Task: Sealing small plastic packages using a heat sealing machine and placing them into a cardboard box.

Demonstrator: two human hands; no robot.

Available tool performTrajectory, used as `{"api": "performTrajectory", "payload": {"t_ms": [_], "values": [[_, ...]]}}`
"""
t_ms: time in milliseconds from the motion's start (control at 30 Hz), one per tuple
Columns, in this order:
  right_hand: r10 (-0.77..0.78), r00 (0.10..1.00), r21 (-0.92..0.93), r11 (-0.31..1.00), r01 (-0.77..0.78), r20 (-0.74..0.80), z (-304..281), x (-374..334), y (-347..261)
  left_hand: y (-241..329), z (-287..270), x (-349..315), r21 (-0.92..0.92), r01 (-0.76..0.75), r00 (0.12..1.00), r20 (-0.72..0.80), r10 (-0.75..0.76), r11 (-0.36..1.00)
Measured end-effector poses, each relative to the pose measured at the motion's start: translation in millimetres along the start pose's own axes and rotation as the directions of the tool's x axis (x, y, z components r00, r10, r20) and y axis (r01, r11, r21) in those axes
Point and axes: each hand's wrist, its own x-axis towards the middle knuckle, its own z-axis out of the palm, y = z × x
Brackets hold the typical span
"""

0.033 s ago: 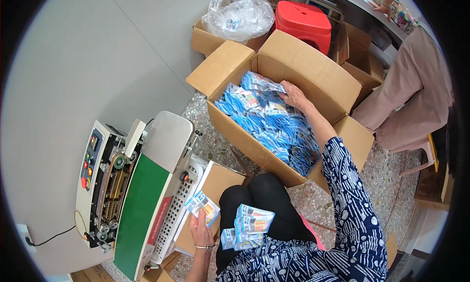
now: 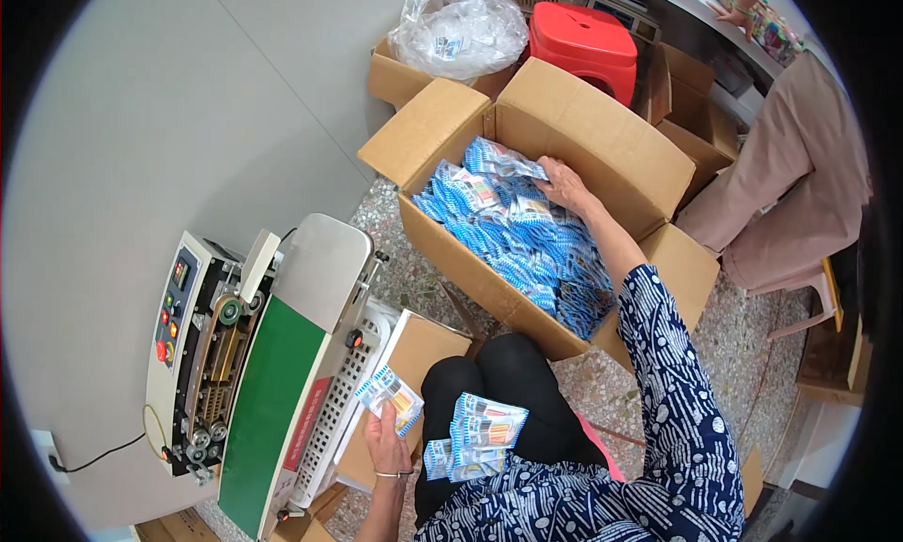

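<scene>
My left hand [image 2: 383, 445] pinches a small clear packet with blue-and-white striped ends [image 2: 393, 391] and colored strips inside, held up beside my left thigh. Several similar packets [image 2: 489, 423] lie in a loose pile on my lap. In front of me stands an open cardboard box [image 2: 480, 293], filled with a heap of blue-and-white packets [image 2: 513, 231]. My right hand [image 2: 567, 185] reaches into its far side, fingers closed at the end of one packet [image 2: 499, 158] on top of the heap. Some of those fingertips are hidden.
To the left is a machine with a control panel [image 2: 173, 307] and a green belt [image 2: 273, 391]. A white perforated basket [image 2: 343, 401] sits beside it. Beyond the box are a red stool [image 2: 583, 39] and a clear plastic bag [image 2: 461, 34]. Another person's leg [image 2: 781, 175] is at right.
</scene>
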Motion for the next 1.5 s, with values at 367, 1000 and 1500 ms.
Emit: {"api": "performTrajectory", "payload": {"t_ms": [367, 1000, 1500], "values": [[0.013, 0.971, 0.163, 0.986, 0.027, -0.241, -14, -1, -2, 6, 0, 1, 0.006, -0.009, 0.999, 0.032, 0.009, 1.000], [-0.377, 0.906, 0.405, 0.871, 0.277, 0.193, -143, -222, -251, 24, -7, -34, -0.034, -0.095, 0.995, 0.028, 0.096, 0.995], [-0.496, 0.698, 0.201, 0.862, 0.465, 0.516, -74, -335, -282, 8, -46, -78, -0.092, -0.056, 0.997, 0.044, 0.061, 0.994]]}}
